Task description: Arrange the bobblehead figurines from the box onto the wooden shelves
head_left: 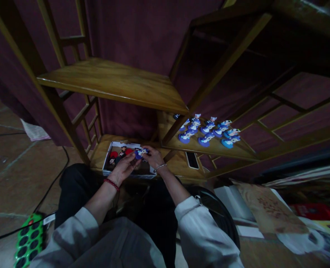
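A small purple-and-white figurine (141, 153) is held between both hands above an open box. My left hand (125, 166) grips it from the left, and my right hand (154, 158) has its fingers closed on the other side. Below them, the white-rimmed box (106, 162) rests on the lower wooden shelf. Inside it lie several figurines (122, 150) with red and black parts, partly hidden by my hands. To the right, several purple and blue figurines (206, 139) stand in rows on a higher shelf.
A phone (192, 160) lies on the lower shelf (178, 169), right of my hands. Above the box juts another wooden shelf (111, 80), with slanted posts around it. A green power strip (28, 240) and cables are on the floor at left; paper bags (265, 204) sit at right.
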Available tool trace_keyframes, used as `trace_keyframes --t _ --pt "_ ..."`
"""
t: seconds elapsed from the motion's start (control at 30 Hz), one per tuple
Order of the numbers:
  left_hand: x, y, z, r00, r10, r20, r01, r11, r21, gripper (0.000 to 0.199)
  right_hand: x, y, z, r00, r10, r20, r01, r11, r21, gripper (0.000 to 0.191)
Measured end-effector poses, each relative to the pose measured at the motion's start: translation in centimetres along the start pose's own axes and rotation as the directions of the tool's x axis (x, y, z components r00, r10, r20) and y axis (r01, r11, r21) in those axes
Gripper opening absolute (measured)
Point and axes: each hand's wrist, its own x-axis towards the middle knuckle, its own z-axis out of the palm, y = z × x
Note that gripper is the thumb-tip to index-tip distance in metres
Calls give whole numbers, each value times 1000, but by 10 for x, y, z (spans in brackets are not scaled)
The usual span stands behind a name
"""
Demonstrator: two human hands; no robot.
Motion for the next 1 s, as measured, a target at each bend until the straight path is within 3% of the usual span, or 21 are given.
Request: trace_keyframes --t 0.4,0.63,1.0 --pt "-18 7 3 994 27 103 -28 1000 11 15 -8 -13 -8 997 -83 3 83 996 21 31" --pt "-18 6 3 998 31 48 -31 999 10 12 -10 -16 -10 992 -124 37 123 992 43 29" --pt "-12 4 -1 998 20 55 -24 997 70 9 -10 -18 -12 986 -145 77 149 988 -40 30"
